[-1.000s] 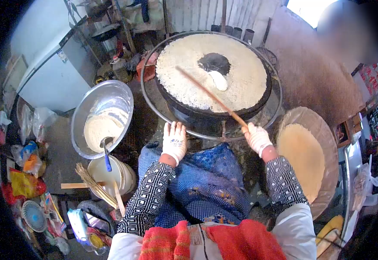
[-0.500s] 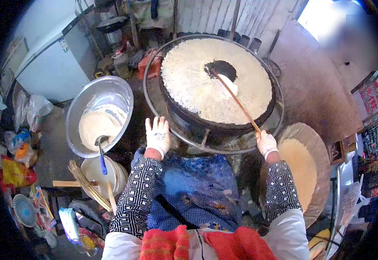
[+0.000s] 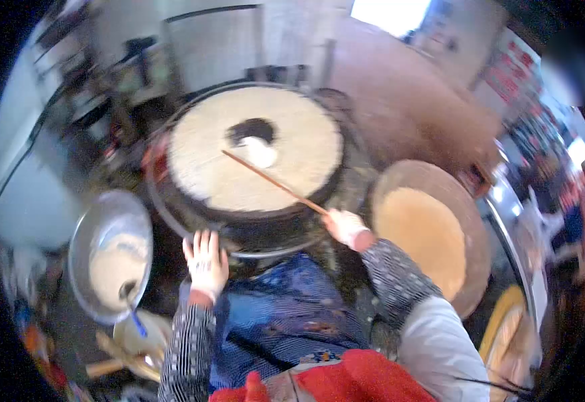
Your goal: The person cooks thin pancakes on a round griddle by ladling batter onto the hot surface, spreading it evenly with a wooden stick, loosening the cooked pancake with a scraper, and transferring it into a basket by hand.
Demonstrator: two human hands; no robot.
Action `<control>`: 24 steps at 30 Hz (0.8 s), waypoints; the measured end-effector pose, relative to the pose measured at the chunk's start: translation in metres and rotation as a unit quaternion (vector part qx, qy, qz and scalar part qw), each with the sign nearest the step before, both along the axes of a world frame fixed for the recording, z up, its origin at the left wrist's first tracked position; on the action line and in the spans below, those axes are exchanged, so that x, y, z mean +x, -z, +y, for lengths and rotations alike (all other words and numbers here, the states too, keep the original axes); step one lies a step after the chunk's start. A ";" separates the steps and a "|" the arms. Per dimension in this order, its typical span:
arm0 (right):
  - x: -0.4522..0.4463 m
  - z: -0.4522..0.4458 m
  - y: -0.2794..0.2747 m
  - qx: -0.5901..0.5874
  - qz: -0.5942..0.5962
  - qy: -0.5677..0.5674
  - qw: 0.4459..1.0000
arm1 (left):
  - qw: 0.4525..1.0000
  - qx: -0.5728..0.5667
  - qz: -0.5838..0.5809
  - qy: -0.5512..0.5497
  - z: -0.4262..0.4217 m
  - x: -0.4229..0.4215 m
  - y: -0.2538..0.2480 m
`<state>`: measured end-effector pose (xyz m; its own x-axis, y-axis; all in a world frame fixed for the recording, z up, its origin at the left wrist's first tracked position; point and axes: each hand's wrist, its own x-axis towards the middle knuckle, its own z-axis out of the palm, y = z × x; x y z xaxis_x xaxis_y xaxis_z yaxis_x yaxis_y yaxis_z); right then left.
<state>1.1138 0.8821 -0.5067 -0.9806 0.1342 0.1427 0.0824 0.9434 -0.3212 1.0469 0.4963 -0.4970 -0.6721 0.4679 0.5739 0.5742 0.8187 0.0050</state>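
A round griddle [image 3: 192, 139] carries a wide pale sheet of batter [image 3: 306, 127]. Near its middle, a dark bare patch [image 3: 251, 128] shows beside a white mound of batter [image 3: 260, 154]. My right hand [image 3: 346, 226], in a white glove, is closed around the near end of a thin wooden stick [image 3: 276, 185]. The stick slants across the sheet, its far tip left of the mound. My left hand [image 3: 207, 261], also gloved, has its fingers spread at the metal ring [image 3: 165, 218] around the griddle; whether it presses on the ring I cannot tell.
Left stands a metal basin [image 3: 78, 251] of batter with a blue-handled ladle [image 3: 137, 323] in it. A bucket [image 3: 152, 328] with a brush and wooden pieces sits below. At right is a large lined tub [image 3: 477, 251] of yellowish batter. The edges are blurred.
My view has swung right, so the griddle appears further left. The stick's far tip has moved from the bare patch to the left of the white mound. My left fingers stay spread.
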 end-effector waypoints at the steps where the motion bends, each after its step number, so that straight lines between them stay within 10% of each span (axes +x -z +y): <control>1: 0.017 0.005 -0.018 0.010 0.004 0.008 1.000 | 0.999 -0.017 -0.010 0.042 0.017 0.027 0.007; 8: 0.135 0.059 -0.014 0.034 0.000 -0.005 0.999 | 0.996 -0.090 -0.025 -0.006 0.084 0.158 0.052; 9: -0.011 0.001 -0.002 0.005 -0.059 0.035 0.998 | 0.994 -0.094 -0.060 0.001 0.016 0.016 0.056; 24: -0.035 0.025 0.020 0.065 0.016 0.056 0.996 | 0.960 -0.149 -0.145 -0.185 -0.024 -0.030 0.045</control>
